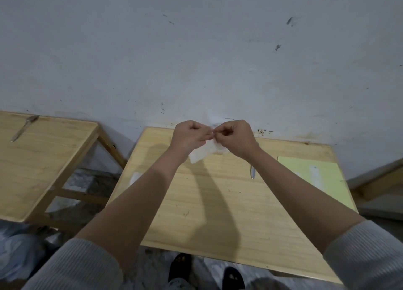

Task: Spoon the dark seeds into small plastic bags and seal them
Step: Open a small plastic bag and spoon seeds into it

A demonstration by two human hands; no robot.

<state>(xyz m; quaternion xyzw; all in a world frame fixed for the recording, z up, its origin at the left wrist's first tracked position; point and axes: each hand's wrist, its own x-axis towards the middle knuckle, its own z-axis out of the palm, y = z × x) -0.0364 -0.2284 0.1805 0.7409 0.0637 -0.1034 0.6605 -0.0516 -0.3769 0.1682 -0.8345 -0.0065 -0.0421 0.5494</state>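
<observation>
Head view shows both hands, the left hand point(188, 137) and the right hand point(236, 137), pinching the top of one small plastic bag point(201, 153) held up over the far edge of the surface point(218, 202). If the fingers slip or tug too hard, the bag could drop or rip. I count two hands, one held bag, two spoons point(252, 172) point(24, 127), one yellow sheet point(316, 176); no seeds show.

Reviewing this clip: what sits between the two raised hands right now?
In the head view, the left hand and right hand both pinch the top edge of a small plastic bag, which hangs between them.
</observation>
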